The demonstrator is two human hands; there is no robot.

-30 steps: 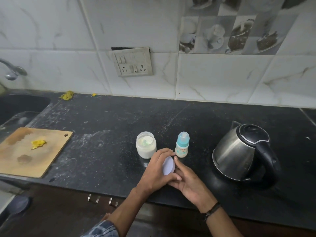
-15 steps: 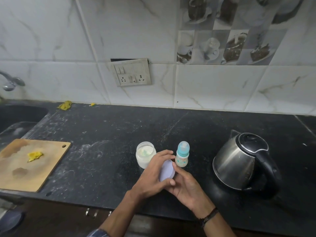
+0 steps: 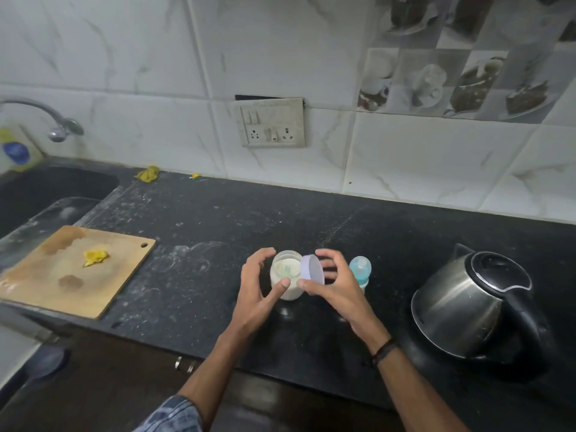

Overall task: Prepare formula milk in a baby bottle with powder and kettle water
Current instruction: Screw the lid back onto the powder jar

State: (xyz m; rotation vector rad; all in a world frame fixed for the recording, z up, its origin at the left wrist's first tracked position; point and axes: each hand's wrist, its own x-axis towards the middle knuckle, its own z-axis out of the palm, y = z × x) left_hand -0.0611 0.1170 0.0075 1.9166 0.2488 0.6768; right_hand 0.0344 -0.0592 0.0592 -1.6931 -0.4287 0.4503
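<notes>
Head camera looks down at my two hands over the black counter. My right hand pinches the round lid, thumb in front and fingers behind. The lid stands tilted on its edge, just right of the open jar of powder. My left hand curves round the jar's left side with the thumb on its front; I cannot tell if it really grips. The baby bottle stands capped just behind my right hand, between jar and kettle, so my right hand is nearer to it.
</notes>
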